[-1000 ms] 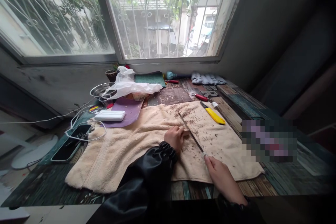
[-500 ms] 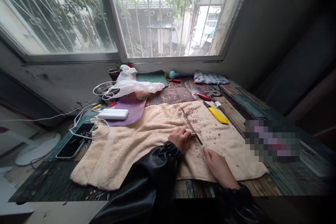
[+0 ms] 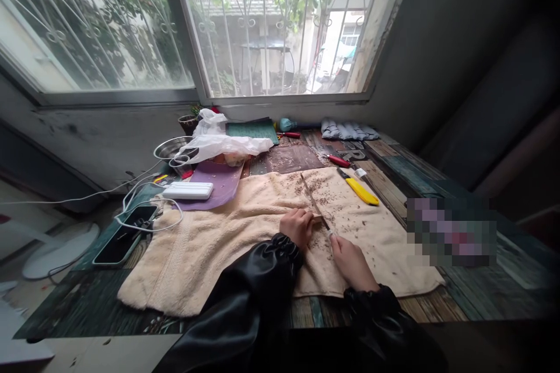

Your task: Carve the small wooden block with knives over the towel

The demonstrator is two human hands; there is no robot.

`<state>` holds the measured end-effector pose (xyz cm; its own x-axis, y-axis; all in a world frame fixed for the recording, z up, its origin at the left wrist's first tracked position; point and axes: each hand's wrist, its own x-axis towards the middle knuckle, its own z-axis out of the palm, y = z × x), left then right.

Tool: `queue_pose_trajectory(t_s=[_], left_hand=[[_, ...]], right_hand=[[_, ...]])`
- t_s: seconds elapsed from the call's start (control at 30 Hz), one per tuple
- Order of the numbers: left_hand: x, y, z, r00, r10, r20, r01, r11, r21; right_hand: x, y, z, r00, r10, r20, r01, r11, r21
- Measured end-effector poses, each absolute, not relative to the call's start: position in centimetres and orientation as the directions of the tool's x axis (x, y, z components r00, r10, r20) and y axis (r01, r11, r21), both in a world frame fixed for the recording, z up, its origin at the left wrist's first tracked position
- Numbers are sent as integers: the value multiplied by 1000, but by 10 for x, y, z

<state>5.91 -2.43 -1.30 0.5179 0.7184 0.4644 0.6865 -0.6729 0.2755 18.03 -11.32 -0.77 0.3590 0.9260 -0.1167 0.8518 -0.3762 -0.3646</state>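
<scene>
My right hand (image 3: 351, 260) is closed round the pale handle of a long, slim, dark file (image 3: 311, 197), whose tip points away from me to the left. The file lies across the end of a small piece of light wood (image 3: 317, 218). My left hand (image 3: 297, 227) is closed on that wood and presses it down on the beige towel (image 3: 236, 239); the fingers hide most of it. Brown shavings (image 3: 345, 213) are scattered over the towel around both hands. A yellow utility knife (image 3: 362, 191) lies on the towel, beyond my right hand.
Farther back are a red-handled tool (image 3: 339, 161), a white plastic bag (image 3: 231, 145), a metal bowl (image 3: 172, 147) and a green mat (image 3: 254, 131). On the left lie a white power bank (image 3: 188, 190), a cable and a phone (image 3: 125, 236). A blurred patch (image 3: 452, 233) covers something at right.
My right hand has moved forward and a little left, pushing the file along its length across the wood. My left hand stays nearly in place, holding the wood.
</scene>
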Motion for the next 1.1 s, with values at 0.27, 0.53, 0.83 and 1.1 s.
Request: queue_pose_trajectory(t_s=[0.27, 0.53, 0.83, 1.1], left_hand=[[60, -25, -14, 512, 720, 468, 670, -676, 307], [60, -24, -12, 487, 745, 456, 694, -647, 314], [60, -24, -11, 505, 726, 467, 684, -667, 296], [60, -26, -10, 518, 720, 462, 668, -678, 307]], right_hand=[[182, -117, -8, 354, 925, -140, 861, -381, -338], [181, -124, -12, 345, 930, -127, 854, -367, -367], [176, -110, -9, 355, 929, -104, 868, -369, -333], [179, -126, -14, 354, 929, -107, 859, -368, -355]])
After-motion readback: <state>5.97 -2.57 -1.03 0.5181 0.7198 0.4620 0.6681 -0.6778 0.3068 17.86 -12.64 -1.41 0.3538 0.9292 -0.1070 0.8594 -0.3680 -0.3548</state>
